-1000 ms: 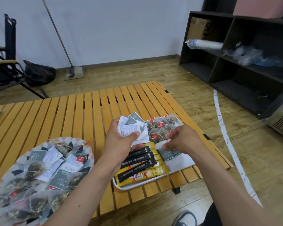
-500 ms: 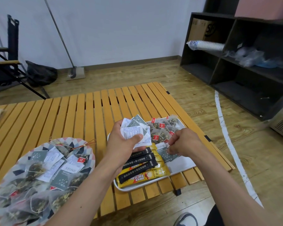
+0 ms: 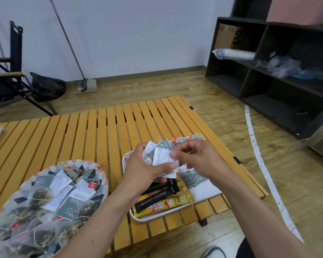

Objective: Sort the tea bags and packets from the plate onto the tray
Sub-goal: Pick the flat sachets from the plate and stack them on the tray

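Observation:
My left hand (image 3: 144,170) grips a fanned stack of white and grey tea packets (image 3: 161,157) above the white tray (image 3: 205,192). My right hand (image 3: 196,159) pinches the right edge of the top white packet. On the tray lie yellow Nescafe sticks (image 3: 164,204), black sticks (image 3: 158,192), grey packets (image 3: 191,178) and mesh tea bags with red tags (image 3: 186,139) at its far end. The patterned plate (image 3: 101,174) at the lower left is heaped with mesh tea bags (image 3: 39,198) and white and grey packets (image 3: 59,185).
Both sit on a slatted wooden table (image 3: 93,131) whose right edge runs just beyond the tray. A dark shelf unit (image 3: 280,86) stands at the right, a folding chair (image 3: 9,71) and a mop (image 3: 86,86) at the back left. My shoe (image 3: 213,252) shows below the table.
My right hand has risen from the tray's grey packets to the stack in my left hand and now pinches its top packet. The left hand stays over the tray.

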`<state>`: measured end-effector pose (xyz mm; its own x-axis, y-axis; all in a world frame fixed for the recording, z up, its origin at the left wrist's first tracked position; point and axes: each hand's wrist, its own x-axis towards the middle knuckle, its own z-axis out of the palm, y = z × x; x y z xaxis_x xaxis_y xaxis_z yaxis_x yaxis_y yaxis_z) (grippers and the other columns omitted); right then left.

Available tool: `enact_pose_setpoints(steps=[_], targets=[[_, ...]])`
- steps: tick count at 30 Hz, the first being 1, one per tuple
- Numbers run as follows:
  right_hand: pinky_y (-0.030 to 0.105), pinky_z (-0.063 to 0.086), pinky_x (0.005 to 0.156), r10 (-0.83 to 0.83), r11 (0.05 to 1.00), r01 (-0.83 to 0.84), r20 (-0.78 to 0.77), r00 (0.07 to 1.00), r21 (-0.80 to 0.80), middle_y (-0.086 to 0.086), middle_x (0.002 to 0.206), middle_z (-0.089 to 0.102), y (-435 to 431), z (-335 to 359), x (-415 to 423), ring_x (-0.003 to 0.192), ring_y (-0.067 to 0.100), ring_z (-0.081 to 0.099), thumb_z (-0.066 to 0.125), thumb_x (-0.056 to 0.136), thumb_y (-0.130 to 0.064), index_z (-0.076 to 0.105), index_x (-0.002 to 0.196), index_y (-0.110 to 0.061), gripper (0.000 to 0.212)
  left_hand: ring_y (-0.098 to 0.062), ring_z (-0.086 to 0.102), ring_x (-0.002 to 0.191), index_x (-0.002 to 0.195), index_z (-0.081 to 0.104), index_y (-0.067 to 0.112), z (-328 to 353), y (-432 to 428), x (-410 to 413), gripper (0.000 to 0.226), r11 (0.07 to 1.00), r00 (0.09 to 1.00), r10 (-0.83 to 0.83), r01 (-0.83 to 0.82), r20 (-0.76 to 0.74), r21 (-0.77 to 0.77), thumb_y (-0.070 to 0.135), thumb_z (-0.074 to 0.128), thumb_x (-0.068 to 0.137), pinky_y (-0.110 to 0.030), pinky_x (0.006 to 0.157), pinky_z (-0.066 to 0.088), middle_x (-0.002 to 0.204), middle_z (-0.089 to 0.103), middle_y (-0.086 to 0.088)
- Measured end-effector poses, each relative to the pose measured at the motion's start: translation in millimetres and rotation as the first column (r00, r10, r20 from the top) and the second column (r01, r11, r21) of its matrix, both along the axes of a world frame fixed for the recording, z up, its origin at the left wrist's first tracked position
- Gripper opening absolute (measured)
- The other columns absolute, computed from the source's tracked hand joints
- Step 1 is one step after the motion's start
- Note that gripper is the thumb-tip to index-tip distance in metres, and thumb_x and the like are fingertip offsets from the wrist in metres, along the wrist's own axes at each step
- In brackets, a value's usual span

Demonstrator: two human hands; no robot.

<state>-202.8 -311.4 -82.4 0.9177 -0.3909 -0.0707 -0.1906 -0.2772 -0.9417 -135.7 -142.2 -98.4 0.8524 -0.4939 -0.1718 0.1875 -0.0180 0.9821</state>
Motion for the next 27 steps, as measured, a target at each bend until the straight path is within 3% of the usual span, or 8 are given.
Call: enact_pose_setpoints(steps=[4,7,9,15,19,21,24,27], targets=[[0.021,0.048,0.055,-0.044,0.995,0.044,0.006,0.999,0.094,0.002,0.069,0.069,-9.2,2.9,-3.9,0.059,0.011,0.059,0.082,0.085,-0.019,0.077,0.088,-0.009,0.012,-0.025,0.079,0.086,0.125,0.056,0.020,2.0,-1.7,1.6,0.045,0.998,0.994,0.014,-0.019,-0.111,-0.052,0.014,0.079,0.087,-0.036,0.062,0.064,0.109,0.076,-0.006],[0.014,0.041,0.046,-0.089,0.989,0.087,0.006,0.996,0.117,-0.008,0.058,0.062,-12.5,6.6,-7.2,0.047,0.004,0.050,0.082,0.085,-0.019,0.077,0.090,-0.006,0.015,-0.024,0.079,0.086,0.126,0.055,0.019,1.6,-1.7,2.8,0.047,0.998,0.994,0.034,-0.039,-0.103,-0.042,0.011,0.079,0.087,-0.034,0.060,0.063,0.111,0.075,-0.006],[0.017,0.038,0.044,-0.080,0.985,0.085,-0.037,0.996,0.148,-0.005,0.056,0.059,-12.6,8.9,-9.2,0.042,0.006,0.046,0.079,0.088,-0.024,0.076,0.093,-0.006,0.019,-0.023,0.078,0.085,0.126,0.054,0.020,1.6,-0.4,2.9,0.051,0.998,0.997,0.053,-0.054,-0.061,-0.026,0.009,0.081,0.084,-0.032,0.059,0.062,0.110,0.075,-0.005],[0.027,0.051,0.056,-0.094,0.961,0.123,-0.125,0.988,0.249,0.012,0.080,0.079,-10.2,13.7,-11.4,0.067,0.022,0.075,0.070,0.092,-0.044,0.073,0.097,-0.005,0.040,-0.022,0.078,0.085,0.122,0.055,0.021,-1.7,0.2,0.1,0.056,0.999,0.998,0.042,-0.041,0.056,-0.005,0.006,0.086,0.078,-0.033,0.058,0.062,0.104,0.076,-0.002],[0.028,0.055,0.054,-0.275,0.961,0.278,-0.142,0.951,0.000,0.012,0.077,0.078,-35.4,7.3,-16.3,0.058,0.014,0.071,0.079,0.087,-0.035,0.071,0.088,-0.005,0.031,-0.020,0.077,0.081,0.124,0.053,0.022,-4.3,0.4,3.0,0.050,0.998,0.996,0.047,-0.050,0.081,0.032,0.007,0.081,0.085,-0.027,0.056,0.059,0.105,0.074,-0.002],[0.026,0.052,0.048,-0.275,0.960,0.252,-0.236,0.932,-0.123,0.016,0.086,0.076,-49.8,2.3,-18.0,0.049,0.011,0.065,0.082,0.085,-0.020,0.068,0.096,-0.004,0.023,-0.019,0.075,0.082,0.127,0.051,0.023,-6.3,1.2,6.6,0.049,0.994,0.986,0.060,-0.073,0.157,0.080,0.009,0.078,0.088,-0.023,0.053,0.057,0.110,0.071,-0.002],[0.019,0.042,0.037,-0.228,0.968,0.159,-0.410,0.883,-0.197,0.015,0.092,0.072,-58.5,-1.3,-18.9,0.049,0.012,0.060,0.086,0.081,-0.014,0.058,0.108,-0.010,0.039,-0.020,0.073,0.081,0.131,0.050,0.025,-9.0,3.1,10.7,0.048,0.990,0.975,0.052,-0.078,0.217,0.114,0.013,0.075,0.092,-0.020,0.051,0.054,0.112,0.070,0.000],[0.023,0.044,0.047,-0.234,0.950,0.102,-0.457,0.858,-0.295,0.008,0.078,0.073,-61.7,-5.6,-15.9,0.057,0.014,0.062,0.094,0.070,-0.021,0.063,0.099,-0.012,0.043,-0.026,0.073,0.080,0.136,0.049,0.029,-10.9,4.3,11.6,0.050,0.987,0.971,0.040,-0.074,0.236,0.139,0.019,0.073,0.094,-0.023,0.054,0.054,0.111,0.069,0.004]])
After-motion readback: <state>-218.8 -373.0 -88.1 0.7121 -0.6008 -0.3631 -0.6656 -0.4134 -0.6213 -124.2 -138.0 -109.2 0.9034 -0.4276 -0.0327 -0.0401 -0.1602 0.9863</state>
